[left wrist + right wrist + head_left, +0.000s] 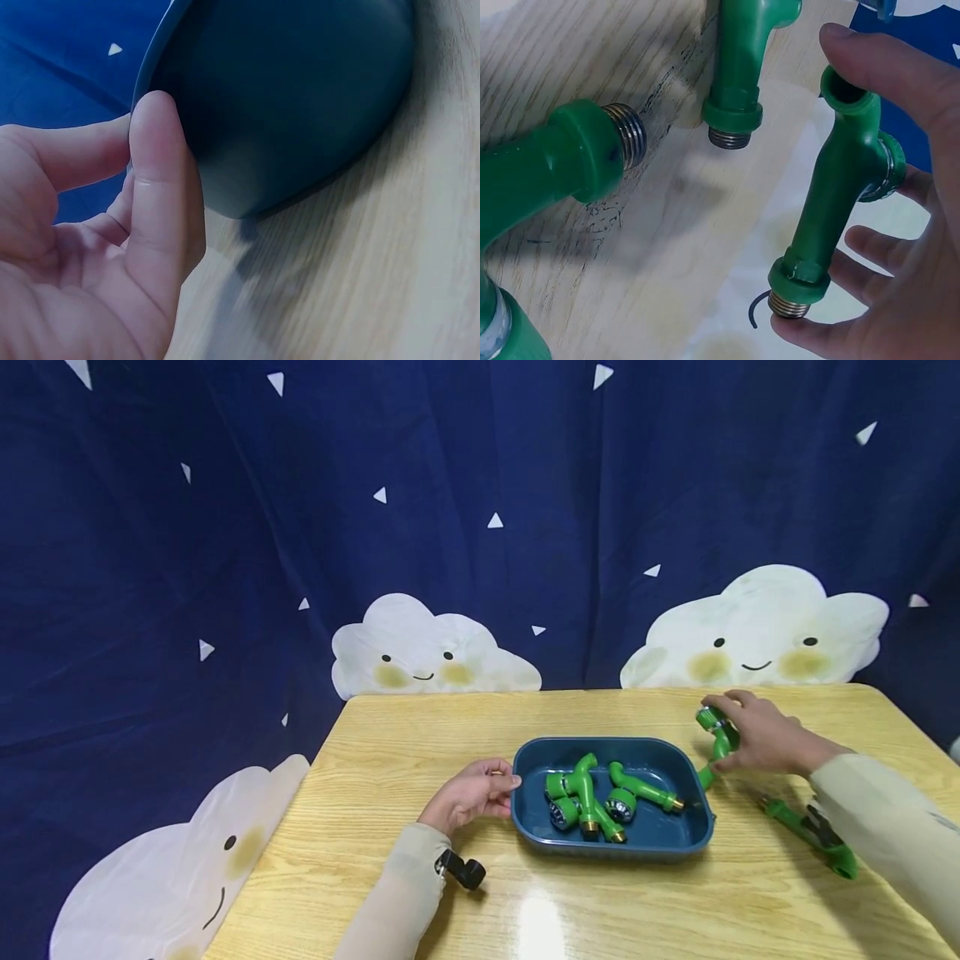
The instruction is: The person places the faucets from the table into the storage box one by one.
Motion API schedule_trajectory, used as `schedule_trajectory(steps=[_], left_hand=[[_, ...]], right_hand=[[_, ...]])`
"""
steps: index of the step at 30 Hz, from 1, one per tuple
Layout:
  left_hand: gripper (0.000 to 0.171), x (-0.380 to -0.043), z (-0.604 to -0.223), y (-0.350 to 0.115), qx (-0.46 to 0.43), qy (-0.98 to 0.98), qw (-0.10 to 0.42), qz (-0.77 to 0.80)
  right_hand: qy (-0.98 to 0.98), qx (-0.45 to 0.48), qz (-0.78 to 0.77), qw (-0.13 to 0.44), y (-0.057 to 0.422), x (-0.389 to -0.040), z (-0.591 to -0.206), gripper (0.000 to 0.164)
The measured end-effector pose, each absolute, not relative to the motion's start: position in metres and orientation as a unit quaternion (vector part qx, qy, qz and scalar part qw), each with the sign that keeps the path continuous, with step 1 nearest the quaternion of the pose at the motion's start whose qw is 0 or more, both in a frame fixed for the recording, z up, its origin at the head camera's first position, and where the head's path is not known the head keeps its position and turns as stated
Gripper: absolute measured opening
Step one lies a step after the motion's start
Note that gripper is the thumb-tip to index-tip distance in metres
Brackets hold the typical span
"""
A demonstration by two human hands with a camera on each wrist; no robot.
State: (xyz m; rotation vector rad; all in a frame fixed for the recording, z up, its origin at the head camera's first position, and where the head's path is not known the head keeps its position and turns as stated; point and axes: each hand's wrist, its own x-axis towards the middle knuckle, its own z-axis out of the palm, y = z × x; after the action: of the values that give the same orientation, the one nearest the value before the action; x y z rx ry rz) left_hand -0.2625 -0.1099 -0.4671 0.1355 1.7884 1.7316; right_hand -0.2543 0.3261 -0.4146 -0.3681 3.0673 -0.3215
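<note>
My left hand (471, 795) pinches the left rim of a dark blue plastic tub (536, 836), thumb on the inside in the left wrist view. Inside the tub lie several green plastic taps (587, 789) with brass threaded ends. At the tub's right, my right hand (772, 735) grips another green tap (829, 187); in the right wrist view the thumb is by its spout and a finger is at its threaded end. Below that hand, one more green tap (802, 832) lies on the table, partly covered by the wrist camera.
The tub stands on a light wood-grain table (405, 735). In the right wrist view, a second tap (735, 75) lies close beside the held one. A dark blue curtain (480, 435) with white clouds hangs behind the table and to its left.
</note>
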Motion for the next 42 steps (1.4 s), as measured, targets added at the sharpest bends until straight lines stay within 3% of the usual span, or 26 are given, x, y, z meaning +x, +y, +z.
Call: schedule_trajectory(steps=[12,21,42], left_hand=[[0.011,-0.263,-0.466,-0.109,0.048,0.679,0.324,0.658],[0.01,-0.263,-0.466,-0.109,0.048,0.68,0.322,0.657],[0.011,-0.262,-0.466,-0.11,0.044,0.678,0.324,0.658]], right_hand=[[0.982,-0.149,-0.118,-0.007,0.32,-0.237,-0.403,0.103],[0.98,-0.154,-0.129,0.005,0.308,-0.222,-0.397,0.102],[0.949,-0.274,-0.136,-0.073,0.257,-0.186,-0.385,0.099]])
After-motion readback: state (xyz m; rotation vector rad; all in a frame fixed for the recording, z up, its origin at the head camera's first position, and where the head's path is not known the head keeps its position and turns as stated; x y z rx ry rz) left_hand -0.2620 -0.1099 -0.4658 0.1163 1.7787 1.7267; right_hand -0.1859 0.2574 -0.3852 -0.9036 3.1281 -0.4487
